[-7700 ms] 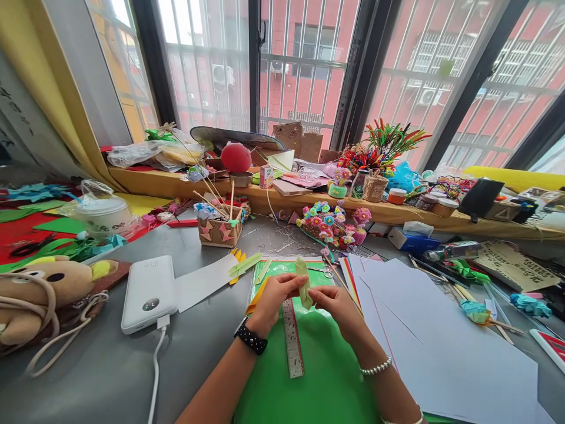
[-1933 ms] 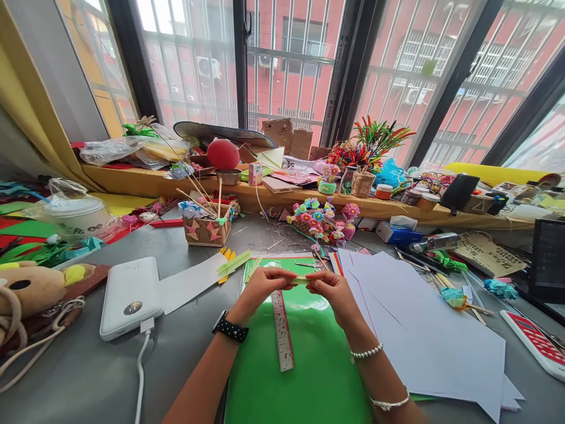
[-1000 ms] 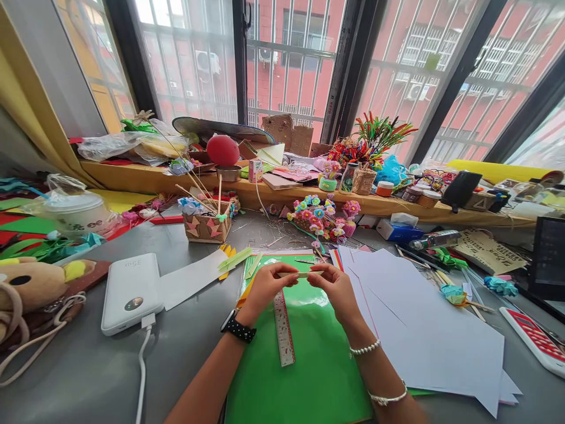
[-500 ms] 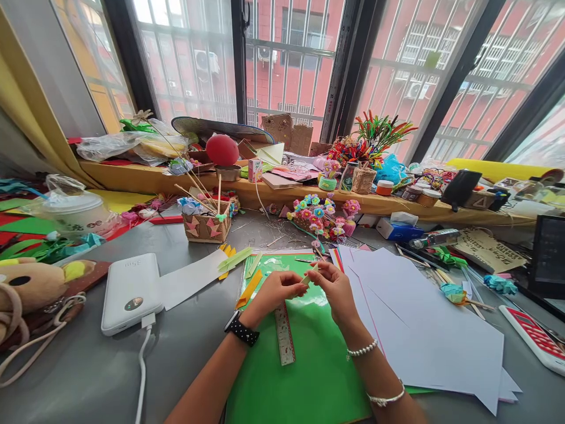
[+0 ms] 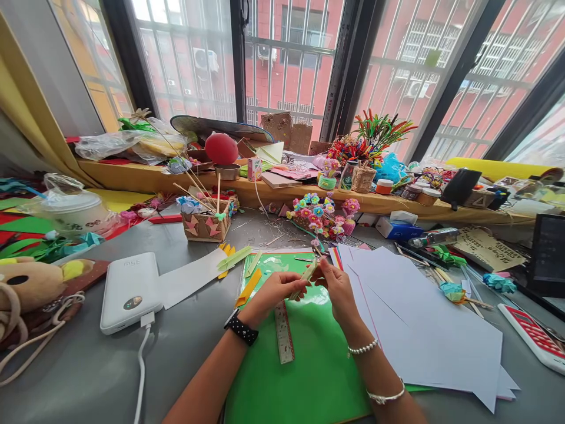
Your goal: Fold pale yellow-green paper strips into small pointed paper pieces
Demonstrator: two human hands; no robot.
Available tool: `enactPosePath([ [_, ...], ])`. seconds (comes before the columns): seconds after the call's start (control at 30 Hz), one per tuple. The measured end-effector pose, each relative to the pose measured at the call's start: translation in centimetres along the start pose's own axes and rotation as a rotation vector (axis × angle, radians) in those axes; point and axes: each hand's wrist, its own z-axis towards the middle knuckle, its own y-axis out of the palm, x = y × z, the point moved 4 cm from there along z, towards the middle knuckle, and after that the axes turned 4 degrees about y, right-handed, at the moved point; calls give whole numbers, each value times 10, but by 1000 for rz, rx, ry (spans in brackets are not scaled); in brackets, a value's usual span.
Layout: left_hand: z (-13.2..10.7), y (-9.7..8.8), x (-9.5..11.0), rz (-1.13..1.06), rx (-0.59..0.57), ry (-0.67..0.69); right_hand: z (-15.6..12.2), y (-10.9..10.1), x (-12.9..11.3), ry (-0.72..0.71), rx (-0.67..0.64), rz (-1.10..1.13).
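Observation:
Between my fingertips is a small folded strip of pale green paper [image 5: 309,270], tilted up to the right. My left hand [image 5: 282,288] pinches its lower end; my right hand [image 5: 334,284] is closed at its upper end. Both hands are over a green folder [image 5: 309,359]. A clear ruler [image 5: 284,334] lies on the folder, its upper end hidden by my left hand. Scissors [image 5: 304,259] lie just beyond my hands, partly hidden. Left of them are a folded orange strip [image 5: 249,288], a pale green strip [image 5: 253,265] and more folded green paper [image 5: 233,262].
White paper sheets [image 5: 424,330] lie right of the folder. To the left are a white power bank [image 5: 131,288] with a cable and a white strip [image 5: 189,280]. A cardboard box of sticks [image 5: 207,227] and pipe-cleaner flowers [image 5: 318,215] stand behind. A calculator [image 5: 536,333] lies far right.
The green strip has turned in my fingers and shows more of its length. My right hand has shifted slightly, and its fingers have curled further in.

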Motion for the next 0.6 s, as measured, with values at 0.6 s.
enactPosePath([
  [0.6,-1,-9,13,180,166,186,2,-6,2,-15,90,89],
])
